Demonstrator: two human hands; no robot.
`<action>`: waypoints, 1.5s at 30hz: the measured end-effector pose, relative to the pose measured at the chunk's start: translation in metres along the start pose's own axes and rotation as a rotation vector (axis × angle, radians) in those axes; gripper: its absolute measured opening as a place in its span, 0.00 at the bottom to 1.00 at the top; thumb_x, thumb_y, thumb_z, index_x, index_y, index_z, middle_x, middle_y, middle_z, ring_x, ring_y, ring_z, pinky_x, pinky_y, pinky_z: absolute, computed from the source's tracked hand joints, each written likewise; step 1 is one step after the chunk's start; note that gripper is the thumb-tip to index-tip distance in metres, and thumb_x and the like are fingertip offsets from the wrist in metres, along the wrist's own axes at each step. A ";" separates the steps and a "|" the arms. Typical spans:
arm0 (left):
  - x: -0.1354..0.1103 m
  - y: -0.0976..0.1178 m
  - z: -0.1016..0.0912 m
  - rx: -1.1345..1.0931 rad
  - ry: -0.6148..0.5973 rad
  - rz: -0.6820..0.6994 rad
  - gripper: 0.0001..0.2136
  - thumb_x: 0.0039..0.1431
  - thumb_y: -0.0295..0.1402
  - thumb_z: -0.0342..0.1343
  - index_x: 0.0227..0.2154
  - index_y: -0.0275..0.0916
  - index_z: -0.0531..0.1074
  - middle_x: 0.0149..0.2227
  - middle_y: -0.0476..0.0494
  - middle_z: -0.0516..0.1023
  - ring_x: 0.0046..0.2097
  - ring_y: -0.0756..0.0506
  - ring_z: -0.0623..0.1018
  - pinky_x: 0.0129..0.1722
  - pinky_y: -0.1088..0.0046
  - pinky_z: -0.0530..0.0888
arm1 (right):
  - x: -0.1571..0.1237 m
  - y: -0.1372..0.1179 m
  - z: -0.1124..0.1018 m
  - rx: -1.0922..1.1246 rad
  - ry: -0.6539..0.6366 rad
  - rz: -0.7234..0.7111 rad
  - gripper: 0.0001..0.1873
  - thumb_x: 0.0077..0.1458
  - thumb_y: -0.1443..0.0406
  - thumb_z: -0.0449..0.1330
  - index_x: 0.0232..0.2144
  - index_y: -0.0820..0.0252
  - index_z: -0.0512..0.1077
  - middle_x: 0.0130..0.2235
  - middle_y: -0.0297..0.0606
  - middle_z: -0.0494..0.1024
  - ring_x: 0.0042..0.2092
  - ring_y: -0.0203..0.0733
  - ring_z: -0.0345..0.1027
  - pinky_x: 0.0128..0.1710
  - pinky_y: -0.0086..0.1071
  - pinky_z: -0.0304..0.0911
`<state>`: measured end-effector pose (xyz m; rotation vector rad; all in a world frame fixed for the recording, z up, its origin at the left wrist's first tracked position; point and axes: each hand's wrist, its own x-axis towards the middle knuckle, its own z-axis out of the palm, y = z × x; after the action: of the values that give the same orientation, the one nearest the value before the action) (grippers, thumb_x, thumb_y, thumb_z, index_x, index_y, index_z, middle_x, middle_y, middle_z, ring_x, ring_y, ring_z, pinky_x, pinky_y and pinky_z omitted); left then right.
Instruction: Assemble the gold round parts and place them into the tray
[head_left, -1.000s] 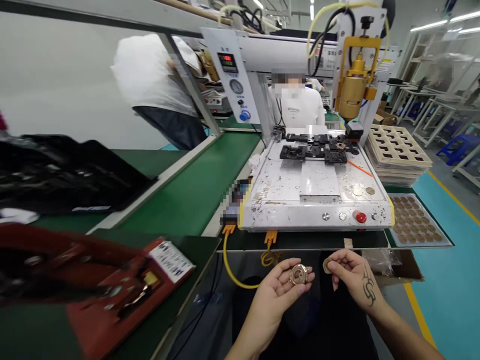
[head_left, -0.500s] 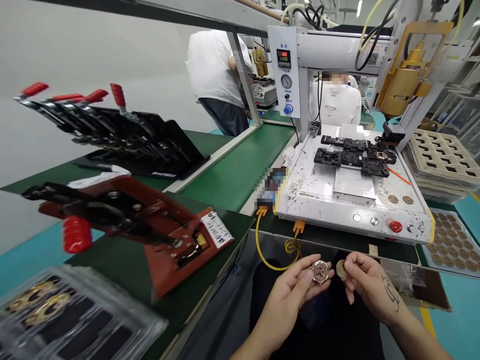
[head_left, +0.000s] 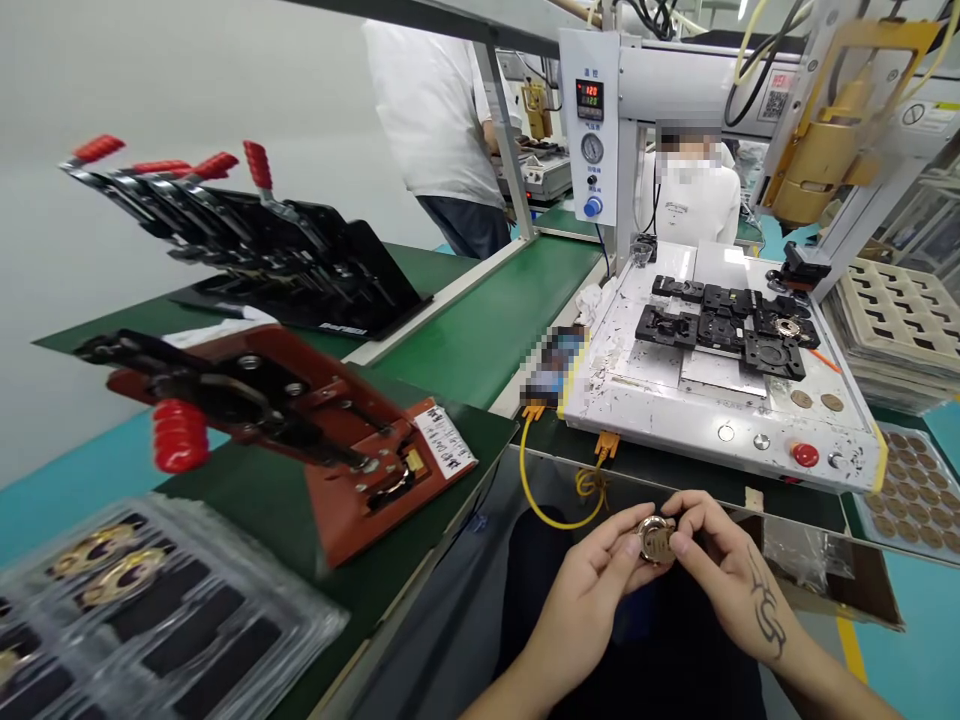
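My left hand (head_left: 592,575) holds a small round metal ring part (head_left: 649,531) between thumb and fingers, low in the view over my lap. My right hand (head_left: 724,565) presses a tan round disc (head_left: 660,543) against that ring part, so both hands meet at it. The disc covers most of the ring's middle. In front of my hands stands a white dispensing machine (head_left: 720,400) with black fixtures (head_left: 720,330) on its bed. A red toggle-clamp jig (head_left: 315,440) sits on the green bench to my left.
A tray of tan discs (head_left: 911,480) lies right of the machine, stacked pulp trays (head_left: 892,320) behind it. Black clamp fixtures (head_left: 247,250) stand at back left, clear blister trays with gold parts (head_left: 112,600) at near left. A green conveyor (head_left: 487,320) runs away; two people work beyond.
My right hand has moved left and brought the disc onto the ring part in my left hand. My view has swung further left, showing the red jig and blister trays.
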<state>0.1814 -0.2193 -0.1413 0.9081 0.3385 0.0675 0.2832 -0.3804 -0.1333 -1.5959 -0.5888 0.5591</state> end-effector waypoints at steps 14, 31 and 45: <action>-0.003 -0.001 0.006 0.038 -0.028 0.053 0.23 0.64 0.47 0.68 0.56 0.40 0.82 0.55 0.35 0.85 0.58 0.31 0.83 0.63 0.48 0.78 | 0.000 -0.001 0.005 -0.014 0.008 0.021 0.15 0.69 0.54 0.61 0.32 0.54 0.71 0.47 0.39 0.76 0.49 0.47 0.69 0.50 0.36 0.64; 0.000 -0.022 -0.008 0.402 0.064 0.156 0.22 0.69 0.45 0.61 0.60 0.39 0.77 0.57 0.33 0.84 0.57 0.34 0.83 0.62 0.56 0.78 | 0.001 0.021 0.012 -0.368 0.125 -0.214 0.06 0.68 0.64 0.61 0.37 0.53 0.68 0.44 0.40 0.71 0.46 0.48 0.69 0.47 0.41 0.67; 0.005 0.025 -0.005 0.328 0.054 0.187 0.20 0.60 0.39 0.71 0.52 0.40 0.77 0.47 0.39 0.83 0.45 0.40 0.84 0.50 0.63 0.80 | 0.026 0.000 0.021 0.204 0.023 0.059 0.22 0.61 0.45 0.68 0.36 0.56 0.73 0.30 0.31 0.73 0.27 0.35 0.63 0.26 0.29 0.60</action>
<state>0.1869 -0.1985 -0.1260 1.2640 0.3193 0.2138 0.2894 -0.3475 -0.1355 -1.4285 -0.4538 0.6239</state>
